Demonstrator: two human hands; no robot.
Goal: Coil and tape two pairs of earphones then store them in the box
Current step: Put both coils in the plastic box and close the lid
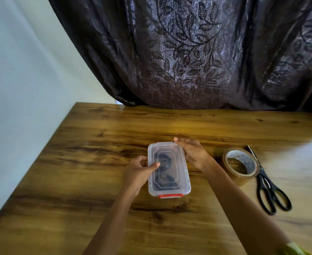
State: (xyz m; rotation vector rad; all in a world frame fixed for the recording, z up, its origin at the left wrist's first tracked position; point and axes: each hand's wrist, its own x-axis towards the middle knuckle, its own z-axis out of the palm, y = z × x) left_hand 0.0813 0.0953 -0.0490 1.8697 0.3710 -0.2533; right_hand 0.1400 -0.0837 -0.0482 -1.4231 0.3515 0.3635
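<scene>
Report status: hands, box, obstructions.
Left hand grips clear box, left side; right hand rests on far corner. Lid on, dark earphones inside. Tape roll, scissors off right.

Count:
- 1 box, lid on, between both sets of fingers
- 1 red latch, on the box end nearer me than the fingers
- earphones: 2 dark coils under the lid, blurred; one by the left fingers, one toward the latch
- 1 tape roll and 1 scissors, both right of the right fingers
- 2 hands: left hand, right hand
- 1 worktop
- 1 curtain, beyond the fingers
</scene>
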